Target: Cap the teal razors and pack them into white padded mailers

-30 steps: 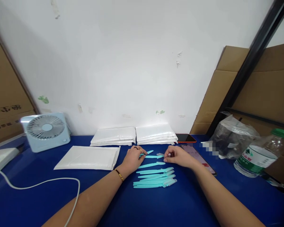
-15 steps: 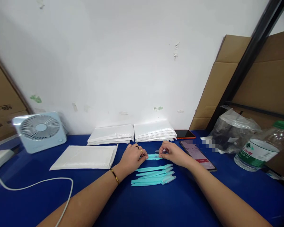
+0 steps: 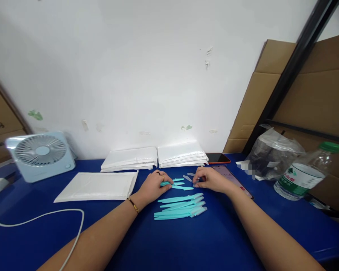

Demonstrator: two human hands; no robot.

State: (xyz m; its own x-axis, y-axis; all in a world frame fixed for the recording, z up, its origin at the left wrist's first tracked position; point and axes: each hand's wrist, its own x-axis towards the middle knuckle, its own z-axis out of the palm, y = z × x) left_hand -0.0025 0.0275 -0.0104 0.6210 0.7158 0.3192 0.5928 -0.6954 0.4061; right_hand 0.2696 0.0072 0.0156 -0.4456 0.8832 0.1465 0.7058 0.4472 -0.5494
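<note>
Several teal razors with clear covers lie in a row on the blue table. Beyond them, my left hand has its fingers closed on the handles of a few teal razors, whose heads fan out to the right without covers. Small clear covers lie just past these heads. My right hand is pinched at a clear cover, close to the razor tips but apart from them.
White padded packets and more white packets are stacked by the wall. One packet lies at the left, near a fan and a white cable. Phones, a plastic bag and a bottle stand or lie right.
My hands have moved apart slightly, and the razors in my left hand now fan out with their heads free of my right hand. More clear covers show between the hands.
</note>
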